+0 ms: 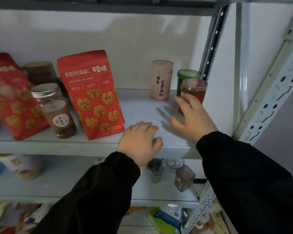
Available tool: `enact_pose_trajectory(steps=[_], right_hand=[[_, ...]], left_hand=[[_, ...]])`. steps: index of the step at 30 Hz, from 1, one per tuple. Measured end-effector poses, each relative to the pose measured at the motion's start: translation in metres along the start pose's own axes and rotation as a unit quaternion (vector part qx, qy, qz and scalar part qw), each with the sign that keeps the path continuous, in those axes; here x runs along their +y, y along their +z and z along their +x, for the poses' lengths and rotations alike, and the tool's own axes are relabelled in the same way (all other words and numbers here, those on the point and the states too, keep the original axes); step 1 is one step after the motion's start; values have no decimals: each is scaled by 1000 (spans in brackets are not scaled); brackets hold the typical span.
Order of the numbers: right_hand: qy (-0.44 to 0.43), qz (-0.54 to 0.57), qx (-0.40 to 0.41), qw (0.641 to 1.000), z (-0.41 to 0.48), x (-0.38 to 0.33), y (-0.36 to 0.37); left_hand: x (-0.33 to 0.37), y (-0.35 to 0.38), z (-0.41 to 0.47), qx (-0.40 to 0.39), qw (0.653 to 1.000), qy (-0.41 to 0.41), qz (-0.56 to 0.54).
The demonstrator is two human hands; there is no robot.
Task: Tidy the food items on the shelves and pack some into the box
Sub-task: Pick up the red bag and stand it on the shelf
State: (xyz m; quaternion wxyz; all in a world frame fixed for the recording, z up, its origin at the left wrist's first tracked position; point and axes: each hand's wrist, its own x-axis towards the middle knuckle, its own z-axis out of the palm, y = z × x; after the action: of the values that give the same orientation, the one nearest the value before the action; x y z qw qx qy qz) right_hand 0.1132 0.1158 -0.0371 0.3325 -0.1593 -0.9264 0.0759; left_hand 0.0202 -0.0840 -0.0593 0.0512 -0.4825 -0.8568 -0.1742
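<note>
Right fingers [182,103] spread before red jar [195,89], green tin [187,75] behind (half hidden)

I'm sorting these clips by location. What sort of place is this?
Probably a storeroom or pantry: a grey metal rack with slotted uprights against a plain wall, its shelf holding red walnut pouches, a screw-top jar and a pink paper canister.

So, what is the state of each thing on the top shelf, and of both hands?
Left hand: rests on the shelf edge, holds nothing.
Right hand: open, fingers spread, by the red jar.
Red jar: upright, lid on.
Green can: upright, behind the red jar.
Pink tube: upright, capped.
Middle pouch: upright, sealed.
Left pouch: leaning.
Clear jar: lid on.
</note>
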Motion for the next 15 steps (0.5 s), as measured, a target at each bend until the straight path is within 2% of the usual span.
enact_pose_trajectory(steps=[1,3,5,7,10,14,15], right_hand=[[-44,-10,-30,999,-2,0,4],[-102,-11,-82,991,-2,-5,7],[-119,-16,-157,980,0,-10,6],[-112,-16,-223,968,8,-11,11],[-119,11,-281,952,29,-20,16],[-108,48,-279,953,39,-26,26],[-100,61,-274,955,38,-25,28]], left_hand=[[1,-2,-5,37,998,10,-42],[-2,-7,-20,179,980,28,-81],[-9,-13,-32,347,935,-5,-76],[-17,-20,-46,448,883,-87,-107],[-23,-30,-58,456,830,-213,-242],[-48,-34,-48,435,776,-257,-377],[-50,-34,-45,426,772,-271,-385]])
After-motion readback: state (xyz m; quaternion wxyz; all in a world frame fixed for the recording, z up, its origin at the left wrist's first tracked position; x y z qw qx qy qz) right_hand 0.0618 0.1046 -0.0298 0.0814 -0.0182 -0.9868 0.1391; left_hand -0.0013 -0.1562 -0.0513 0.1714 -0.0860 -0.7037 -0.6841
